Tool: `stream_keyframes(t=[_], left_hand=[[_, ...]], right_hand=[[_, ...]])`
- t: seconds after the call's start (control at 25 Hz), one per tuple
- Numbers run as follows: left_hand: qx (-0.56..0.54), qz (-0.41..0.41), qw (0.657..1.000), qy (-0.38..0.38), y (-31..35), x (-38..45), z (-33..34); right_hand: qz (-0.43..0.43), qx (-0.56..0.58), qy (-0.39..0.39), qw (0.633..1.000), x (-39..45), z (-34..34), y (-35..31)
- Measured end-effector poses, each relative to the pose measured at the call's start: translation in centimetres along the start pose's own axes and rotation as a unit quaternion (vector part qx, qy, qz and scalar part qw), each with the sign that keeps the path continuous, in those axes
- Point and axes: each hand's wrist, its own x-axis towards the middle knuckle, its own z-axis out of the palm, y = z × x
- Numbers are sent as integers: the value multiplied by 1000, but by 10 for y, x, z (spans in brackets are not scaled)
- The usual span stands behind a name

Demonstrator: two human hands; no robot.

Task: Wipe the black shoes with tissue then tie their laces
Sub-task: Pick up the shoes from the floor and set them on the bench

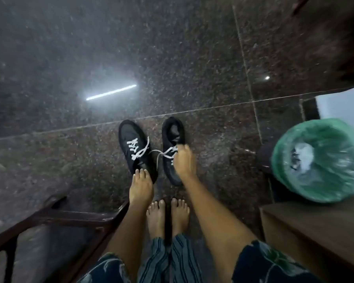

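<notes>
head view: i'd say i'm in the lace-tying part now; no tissue is in either of my hands, and white crumpled stuff that may be tissue lies in the green-lined bin (pixel 317 160) off to my right. the two black shoes sit side by side on the dark stone floor (pixel 70 58), just ahead of my bare feet (pixel 168 215). the left shoe (pixel 136 149) has its white laces (pixel 138 149) lying loose across the tongue. my right hand (pixel 183 160) is down on the right shoe (pixel 172 139), fingers curled at its laces, seemingly pinching a strand, though motion blur keeps me from being certain. one lace end trails from there toward the left shoe. my left hand (pixel 141 185) hangs with fingers straight, holding nothing, fingertips at the heel of the left shoe. both arms reach straight down and forward. next, i judge, i need the left hand to take the other lace end so i can cross and knot them.
</notes>
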Motion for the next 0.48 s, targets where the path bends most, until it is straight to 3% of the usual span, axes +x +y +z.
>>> stream_keyframes(t=[0.08, 0.2, 0.36, 0.48], left_hand=[[-17, -21, 999, 23, -10, 22, 23], [-2, 32, 999, 32, -22, 45, 54], [-6, 55, 996, 68, -25, 52, 69], [-15, 56, 996, 68, -26, 48, 68]], right_hand=[[-18, 23, 23, 999, 41, 21, -8], [28, 53, 33, 998, 91, 40, -26], [114, 18, 40, 992, 120, 62, -44], [118, -29, 45, 992, 132, 61, -41]])
